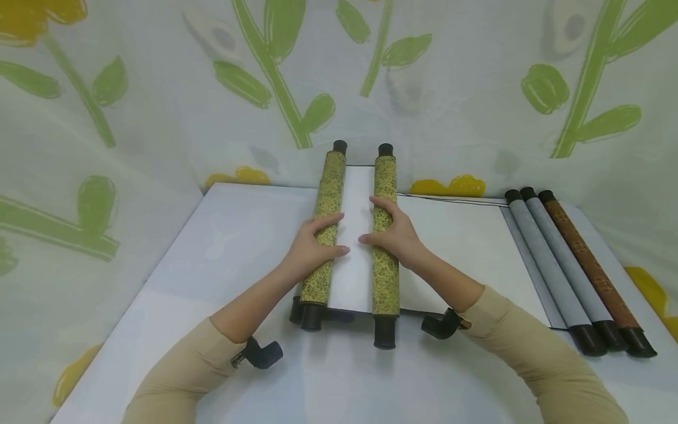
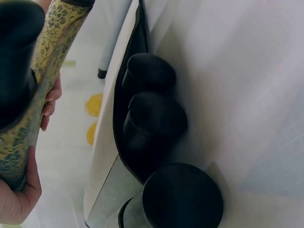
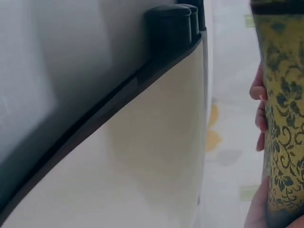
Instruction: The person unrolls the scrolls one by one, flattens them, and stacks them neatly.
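Observation:
A scroll with yellow, dark-flowered backing is rolled up from both sides, with a narrow strip of white paper (image 1: 358, 277) between its two rolls. My left hand (image 1: 311, 250) grips the left roll (image 1: 329, 182) around its middle, thumb and a finger reaching over the paper. The right roll (image 1: 385, 288) is held by my right hand (image 1: 398, 235) in the same way. Black knobs cap both rolls. In the right wrist view the patterned roll (image 3: 287, 114) is raised above the white sheet beneath, with fingertips (image 3: 260, 116) curled behind it.
Under the held scroll lies another, spread-out scroll (image 1: 455, 247) with white paper and a grey border. At the table's right side are two grey rolls (image 1: 551, 265) and a brown patterned roll (image 1: 593, 259) with black ends. A flower-printed cloth (image 1: 450, 129) hangs behind the white table (image 1: 212, 235).

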### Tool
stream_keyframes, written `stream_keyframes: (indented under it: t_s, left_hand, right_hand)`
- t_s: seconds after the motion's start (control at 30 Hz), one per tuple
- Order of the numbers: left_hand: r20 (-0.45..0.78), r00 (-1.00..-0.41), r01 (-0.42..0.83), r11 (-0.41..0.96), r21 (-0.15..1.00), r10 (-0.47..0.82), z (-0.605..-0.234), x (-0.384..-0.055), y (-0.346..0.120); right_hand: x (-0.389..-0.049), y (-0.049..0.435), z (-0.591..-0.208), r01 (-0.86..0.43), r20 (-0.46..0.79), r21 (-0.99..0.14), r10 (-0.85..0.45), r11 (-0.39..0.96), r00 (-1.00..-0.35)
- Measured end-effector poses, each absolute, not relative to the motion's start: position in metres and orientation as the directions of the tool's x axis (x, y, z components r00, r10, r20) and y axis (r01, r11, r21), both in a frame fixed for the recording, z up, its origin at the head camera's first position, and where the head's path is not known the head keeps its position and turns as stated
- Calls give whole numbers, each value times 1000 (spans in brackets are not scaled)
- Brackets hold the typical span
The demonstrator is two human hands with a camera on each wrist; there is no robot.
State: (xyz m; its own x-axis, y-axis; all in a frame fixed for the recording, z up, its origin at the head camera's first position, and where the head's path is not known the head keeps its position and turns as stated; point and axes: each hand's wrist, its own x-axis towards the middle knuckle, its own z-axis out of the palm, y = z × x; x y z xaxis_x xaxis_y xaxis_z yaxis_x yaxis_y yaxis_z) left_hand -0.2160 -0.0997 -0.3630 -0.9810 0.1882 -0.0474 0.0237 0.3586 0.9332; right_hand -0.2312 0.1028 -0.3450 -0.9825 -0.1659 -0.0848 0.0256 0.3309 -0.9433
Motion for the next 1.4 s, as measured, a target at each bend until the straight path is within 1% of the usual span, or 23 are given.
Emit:
stream_keyframes:
  t_s: [0.13,0.27,0.47,0.57,0.67,0.77,0.93,1.13,1.3,1.4]
  left_hand:
    - [-58,-981,16,371,928,187,-362,-217,-97]
    - [-42,-979,37,378,925,199,-361,-218,-98]
    - [-63,-976,47,486,873,208,-359,-217,-99]
    - [-67,-974,55,514,856,215,-357,-215,-99]
    - [-88,-975,32,528,849,202,-356,-214,-99]
    - [-102,-977,15,544,839,185,-357,-213,-98]
    - [-100,-980,12,552,834,173,-357,-214,-96]
    - [-92,-980,19,543,839,175,-357,-215,-96]
    - [-73,-980,48,574,817,186,-355,-216,-97]
    - [-84,-977,47,588,807,194,-355,-215,-98]
  right_hand:
    - [-231,107,-344,19,-78,-941,-163,339,-984]
    - [-230,109,-342,16,-78,-937,-163,348,-984]
    - [-230,114,-340,12,-98,-920,-199,392,-975]
    - [-229,120,-340,32,-122,-918,-205,396,-971]
    - [-228,124,-339,54,-146,-917,-205,396,-968]
    - [-227,128,-340,39,-122,-918,-190,394,-974]
    - [-225,131,-341,-26,-55,-893,-166,450,-985]
    - [-227,133,-342,-15,-66,-885,-157,466,-985]
    - [-229,135,-340,-5,-72,-884,-147,468,-987]
    - [-228,138,-340,5,-79,-886,-141,464,-987]
